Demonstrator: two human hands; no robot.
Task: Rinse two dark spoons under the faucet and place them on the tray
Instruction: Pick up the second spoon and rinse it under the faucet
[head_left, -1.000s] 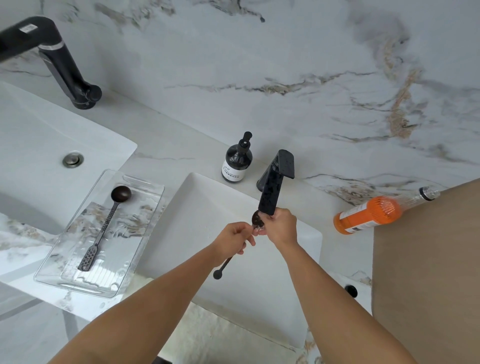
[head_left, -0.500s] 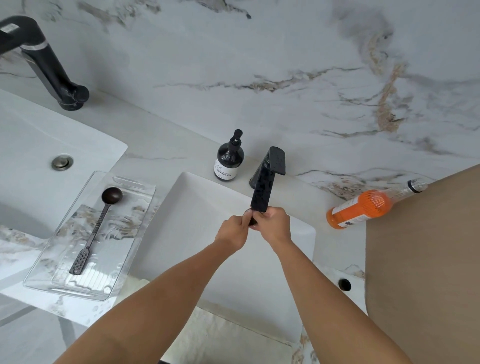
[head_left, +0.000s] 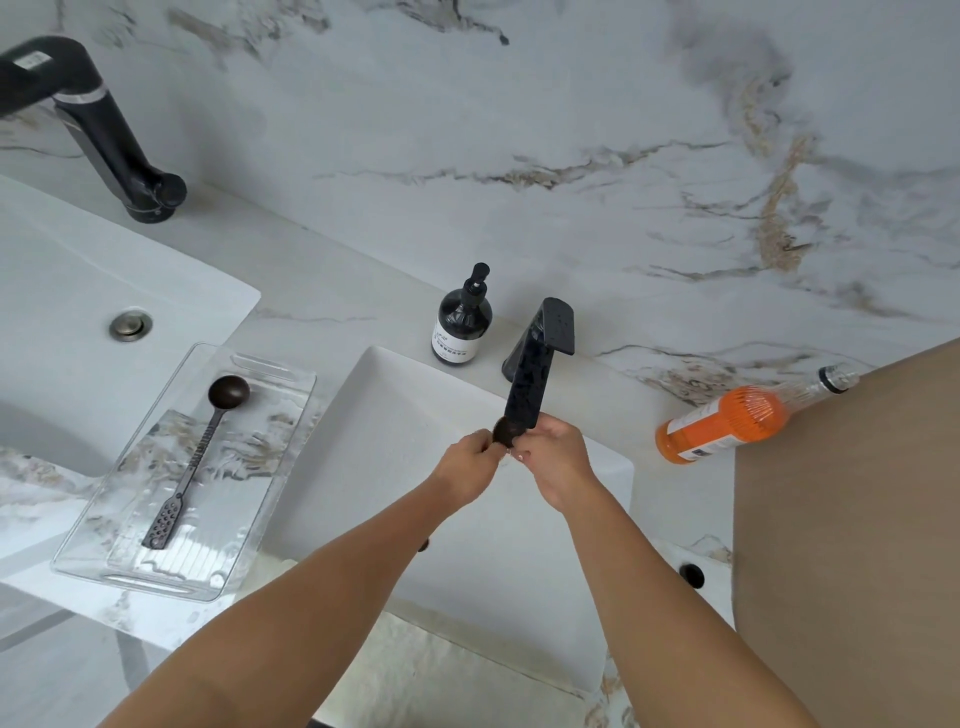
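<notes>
Across the marble counter (head_left: 332, 291), two white basins are set: one at the left edge (head_left: 78, 291), one at the centre (head_left: 395, 447). On the strip of counter between them, a clear tray (head_left: 270, 457) is placed, and one dark spoon (head_left: 200, 452) is laid in it, bowl toward the wall. Over the centre basin, a second dark spoon (head_left: 503, 431) is held just under the black faucet (head_left: 532, 384). Its bowl is pinched by the left hand (head_left: 467, 465) and touched by the fingers of the right hand (head_left: 556, 454); both hands are closed on it. Behind the basin a dark pump bottle (head_left: 461, 322) is stood; toward the right edge an orange bottle (head_left: 727, 423) is laid flat.
</notes>
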